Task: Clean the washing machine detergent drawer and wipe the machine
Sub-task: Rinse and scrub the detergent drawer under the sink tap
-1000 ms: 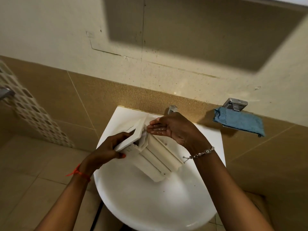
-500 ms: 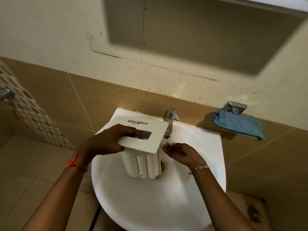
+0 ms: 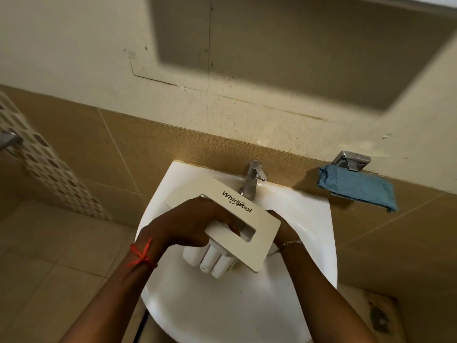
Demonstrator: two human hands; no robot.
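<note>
Nearest me, my two forearms reach down over the white sink, a red thread at the left wrist and a thin bracelet at the right; the basin below them looks dry, though I cannot be sure. My left hand is wrapped round the near left edge of the detergent drawer, fingers curled over its front panel with the tips at the handle slot; that grip carries the drawer over the middle of the bowl, panel facing up at me, the ribbed compartments hanging beneath it. My right hand is mostly hidden behind the panel's right edge; I cannot tell whether it grips or only touches.

A second ago the drawer lay tilted with my right fingers at its compartments; half a second ago it stood on end with that hand open beside it; now the panel has swung round so its lettering runs slantwise, and the right hand has slipped underneath. I take this as turning the drawer to reach its far side; the cleaning is midway at best.

Beyond, the tap stands just behind the panel; I see no stream from it. Further right a blue cloth hangs on a metal holder on the tiled wall, untouched; wiping the machine is not yet begun.
</note>
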